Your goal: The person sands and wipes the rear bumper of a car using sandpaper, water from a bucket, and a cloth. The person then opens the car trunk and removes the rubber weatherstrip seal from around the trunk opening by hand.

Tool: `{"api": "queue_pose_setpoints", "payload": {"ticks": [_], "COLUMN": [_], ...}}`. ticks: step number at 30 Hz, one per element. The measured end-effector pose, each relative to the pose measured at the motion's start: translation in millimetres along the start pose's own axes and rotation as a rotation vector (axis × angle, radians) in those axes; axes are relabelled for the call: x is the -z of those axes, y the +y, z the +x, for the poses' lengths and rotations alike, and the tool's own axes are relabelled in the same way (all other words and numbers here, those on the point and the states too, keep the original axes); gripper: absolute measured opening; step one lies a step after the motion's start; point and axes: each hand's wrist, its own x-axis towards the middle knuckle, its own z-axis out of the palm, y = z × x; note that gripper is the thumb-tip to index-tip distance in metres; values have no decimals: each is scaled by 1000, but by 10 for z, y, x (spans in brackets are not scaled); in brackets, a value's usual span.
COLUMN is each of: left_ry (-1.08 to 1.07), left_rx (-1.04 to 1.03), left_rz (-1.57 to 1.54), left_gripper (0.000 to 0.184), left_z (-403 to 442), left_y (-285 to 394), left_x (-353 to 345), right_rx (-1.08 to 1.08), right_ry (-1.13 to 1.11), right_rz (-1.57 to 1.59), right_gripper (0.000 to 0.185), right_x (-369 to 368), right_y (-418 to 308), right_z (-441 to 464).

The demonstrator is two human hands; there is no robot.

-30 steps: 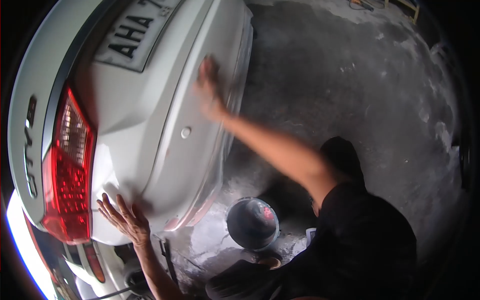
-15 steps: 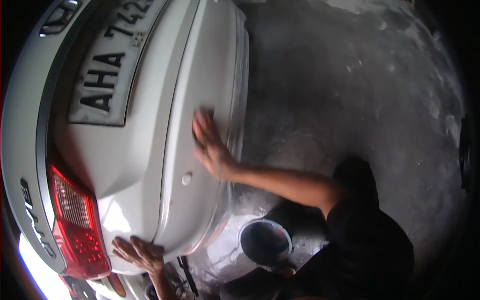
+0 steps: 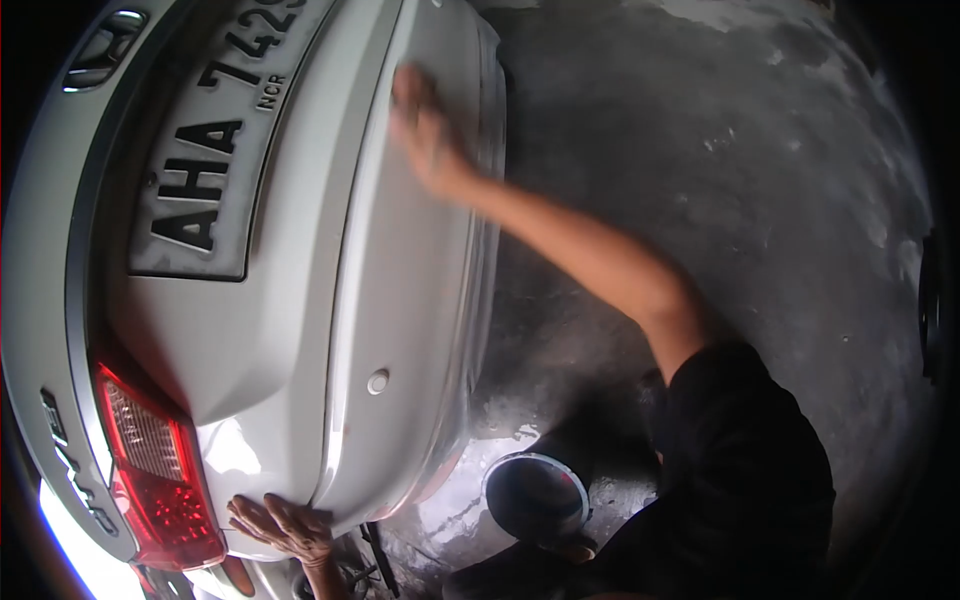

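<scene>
My right hand is on the pale rear bumper of a car, blurred by motion. Its fingers are bent against the surface. Under them shows a small dark patch, perhaps a thin pad, too smeared to name. Lower in the view, my left hand lies flat on the bumper's corner with its fingers spread, close to the red tail light. A round sensor button sits in the bumper between both hands. Beyond the bumper's upper edge is the license plate.
A dark bucket with a light rim stands on the grey concrete floor beside my body. The floor around the bucket has pale, wet-looking patches. A thin dark rod is near my left wrist.
My right hand has slid along the bumper toward the top of the view, away from the sensor button. The left hand stays on the bumper corner. The view has shifted slightly.
</scene>
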Motion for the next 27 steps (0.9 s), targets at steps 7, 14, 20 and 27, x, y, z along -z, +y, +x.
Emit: {"api": "queue_pose_setpoints", "payload": {"ticks": [7,14,20,27], "left_ry": [35,-12,33,5], "left_rx": [-11,-4,56,33], "left_rz": [12,-18,-112,-4], "left_gripper": [58,58,68,66], "left_z": [81,43,79,116], "left_y": [48,32,103,156], "left_x": [29,23,-10,20], "right_rx": [5,-249,121,-268], "right_ry": [-63,64,-24,-18], "right_rz": [194,205,-42,65], "right_gripper": [64,57,58,61], "right_x": [-21,479,247,495], "right_y": [-250,644,163,830], "right_z": [-513,1082,216,1435]}}
